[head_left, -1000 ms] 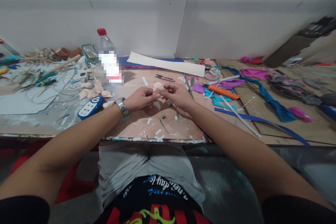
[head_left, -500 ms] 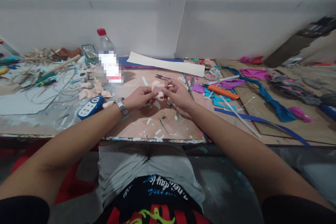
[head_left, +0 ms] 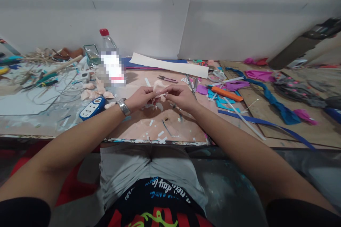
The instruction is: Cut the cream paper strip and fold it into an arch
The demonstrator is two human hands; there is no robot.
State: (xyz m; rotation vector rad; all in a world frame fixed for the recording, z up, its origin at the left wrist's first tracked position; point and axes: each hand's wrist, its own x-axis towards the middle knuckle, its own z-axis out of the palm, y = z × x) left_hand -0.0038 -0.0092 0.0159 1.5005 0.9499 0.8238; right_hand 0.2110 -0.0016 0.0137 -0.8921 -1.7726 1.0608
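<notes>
A small pale peach piece (head_left: 159, 86), crumpled and thin, is between my two hands over the middle of the table. My left hand (head_left: 144, 98), with a metal watch (head_left: 123, 106) on its wrist, pinches the piece from the left. From the right, my right hand (head_left: 181, 96) reaches over it with fingers bent and pressed together, the index finger lying across the piece; its fingertips are partly hidden. Just behind the hands lie small thread snips (head_left: 167, 79).
A red-capped bottle (head_left: 108, 42) and a blue-and-white power strip (head_left: 92, 108) are on the left, near peach scraps and cables. An orange cutter (head_left: 227, 93), blue ribbon (head_left: 266, 121) and magenta scraps lie right. A cream strip (head_left: 170, 65) lies behind.
My right fingers have lowered and stretched leftward across the peach piece, which now shows less between the hands. My left hand has barely moved.
</notes>
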